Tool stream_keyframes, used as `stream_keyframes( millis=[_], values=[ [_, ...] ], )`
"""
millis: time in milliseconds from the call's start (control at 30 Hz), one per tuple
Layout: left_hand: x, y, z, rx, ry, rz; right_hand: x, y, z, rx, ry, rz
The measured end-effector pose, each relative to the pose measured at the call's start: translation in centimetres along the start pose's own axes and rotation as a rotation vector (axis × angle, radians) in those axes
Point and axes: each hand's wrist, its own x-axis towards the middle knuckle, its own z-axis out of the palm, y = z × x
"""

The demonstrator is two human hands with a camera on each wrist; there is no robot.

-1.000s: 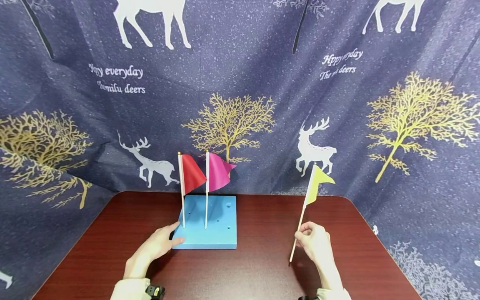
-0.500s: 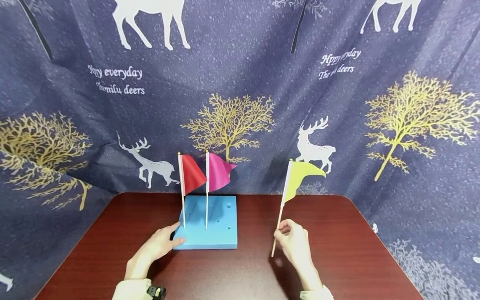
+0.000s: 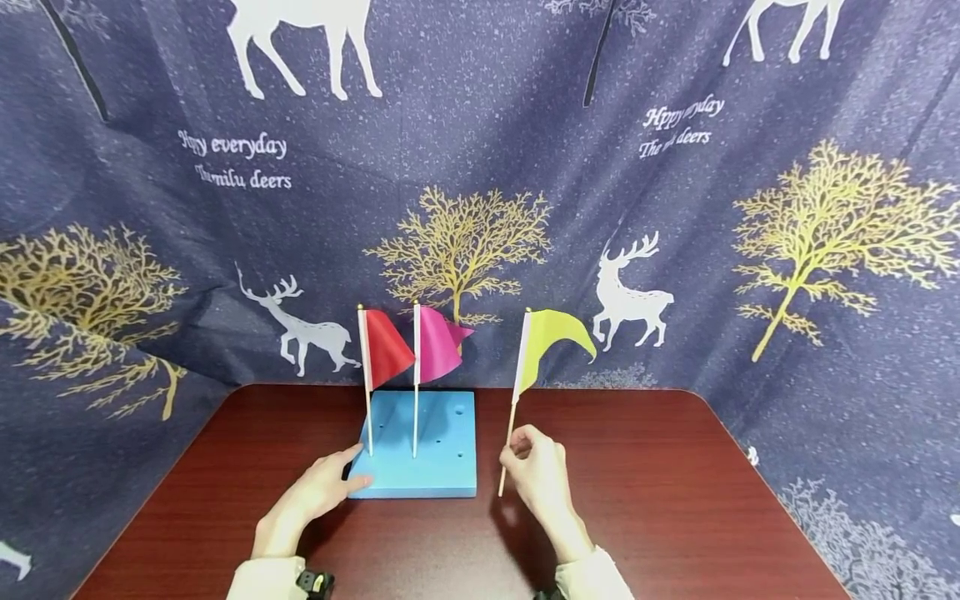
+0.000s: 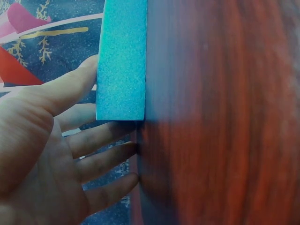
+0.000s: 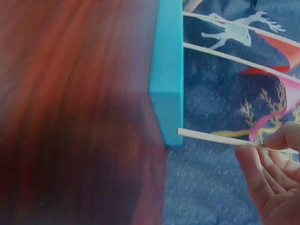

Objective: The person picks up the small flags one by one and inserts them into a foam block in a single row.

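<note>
A yellow flag [image 3: 546, 340] on a thin stick is pinched between the thumb and fingertips of my right hand [image 3: 543, 475]. Its stick's bare lower end [image 5: 206, 136] points down, off the right side of a blue foam block [image 3: 431, 482]. My left hand [image 3: 318, 490] touches the block's left front corner, thumb [image 4: 77, 82] on the top edge and the other fingers fairly straight along the side. A red flag [image 3: 386, 350] and a magenta flag [image 3: 437, 346] stand upright in the block.
Several small holes show in the block's top, one of them a wider hole [image 3: 460, 411] near the back right corner. Under everything is a dark red-brown table [image 3: 637, 483]. A blue deer-printed cloth [image 3: 480, 125] hangs right behind it.
My right hand has carried the yellow flag leftwards, from the right part of the table to near the block's right side. The flag has become more upright. My left hand has stayed put.
</note>
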Motion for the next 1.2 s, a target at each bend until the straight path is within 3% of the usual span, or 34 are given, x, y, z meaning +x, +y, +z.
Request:
stream_keyframes(
  millis=[267,633,933,1200],
  values=[
    [-0.1,0.1,-0.1,-0.008,-0.004,-0.006,1.6,-1.7,2.3,0.019,0.024,-0.05],
    [0.0,0.1,-0.2,-0.004,-0.007,-0.005,3.6,-2.4,5.6,0.025,0.075,-0.017],
    [0.0,-0.3,0.1,-0.007,-0.003,-0.009,4.3,-2.3,6.8,0.016,0.057,0.034],
    [0.0,0.0,-0.1,0.012,0.011,0.009,4.5,-1.9,7.4,-0.028,0.059,0.012]
  ],
)
